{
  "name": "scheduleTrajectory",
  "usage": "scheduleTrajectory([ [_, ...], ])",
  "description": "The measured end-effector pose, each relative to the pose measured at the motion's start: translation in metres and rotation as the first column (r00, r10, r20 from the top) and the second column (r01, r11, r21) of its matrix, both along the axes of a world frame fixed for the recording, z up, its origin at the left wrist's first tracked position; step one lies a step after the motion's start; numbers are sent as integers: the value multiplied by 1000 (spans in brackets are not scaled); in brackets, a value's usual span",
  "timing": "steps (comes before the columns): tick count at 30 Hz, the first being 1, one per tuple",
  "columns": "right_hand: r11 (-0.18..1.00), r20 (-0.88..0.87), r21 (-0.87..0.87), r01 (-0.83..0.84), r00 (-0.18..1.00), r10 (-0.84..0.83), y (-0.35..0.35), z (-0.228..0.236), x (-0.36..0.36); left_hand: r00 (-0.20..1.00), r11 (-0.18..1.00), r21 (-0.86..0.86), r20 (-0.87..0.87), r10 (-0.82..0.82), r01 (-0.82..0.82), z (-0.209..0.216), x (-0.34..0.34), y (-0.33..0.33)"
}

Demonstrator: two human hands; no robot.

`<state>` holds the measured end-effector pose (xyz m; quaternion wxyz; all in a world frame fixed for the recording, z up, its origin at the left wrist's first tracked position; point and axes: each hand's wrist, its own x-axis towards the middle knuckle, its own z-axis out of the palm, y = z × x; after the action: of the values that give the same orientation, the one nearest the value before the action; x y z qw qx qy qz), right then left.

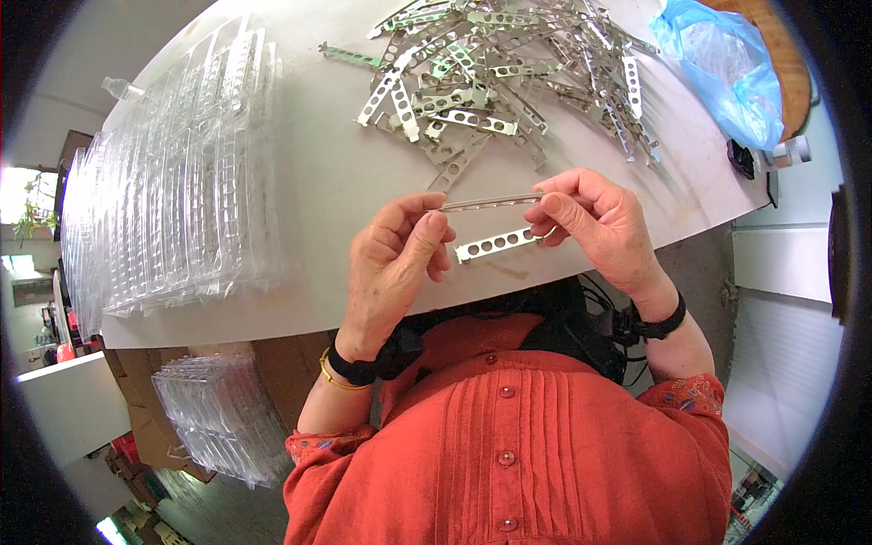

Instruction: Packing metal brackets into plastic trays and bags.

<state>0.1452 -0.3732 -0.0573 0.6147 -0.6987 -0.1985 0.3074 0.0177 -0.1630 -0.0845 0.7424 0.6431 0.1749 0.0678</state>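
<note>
A thin metal bracket (pixel 490 203) is stretched level between my two hands, seen nearly edge-on. My left hand (pixel 386 259) pinches its left end between thumb and forefinger. The other end sits in the pinch of my right hand (pixel 604 232). Just below it, over the near part of the table, is a second bracket (pixel 498 244) with a row of round holes, its right end by my right fingertips; I cannot tell whether they touch it. Beyond my hands spreads a loose heap of similar brackets (pixel 472 95), lying crossed over each other.
Clear plastic trays (pixel 182 191) stand stacked on the left of the white table (pixel 327 154). More clear trays (pixel 222 413) rest lower down, beside brown cardboard. A blue plastic bag (pixel 727 77) lies at the far right corner, near a small black object (pixel 740 159).
</note>
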Motion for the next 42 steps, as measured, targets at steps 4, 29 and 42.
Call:
scheduleTrajectory([
  [4, 999, 141, -15, 52, 989, -49, -3, 1, -1, 999, 995, -86, -12, -49, 48, 5, 1, -2],
  [29, 1000, -71, -5, 17, 997, -18, -15, -3, 5, 996, 986, -147, 37, -78, 83, 0, 0, -8],
  [42, 995, -25, -66, 71, 997, -72, -3, -3, 9, 997, 982, -173, -4, -80, 78, -9, 3, -2],
])
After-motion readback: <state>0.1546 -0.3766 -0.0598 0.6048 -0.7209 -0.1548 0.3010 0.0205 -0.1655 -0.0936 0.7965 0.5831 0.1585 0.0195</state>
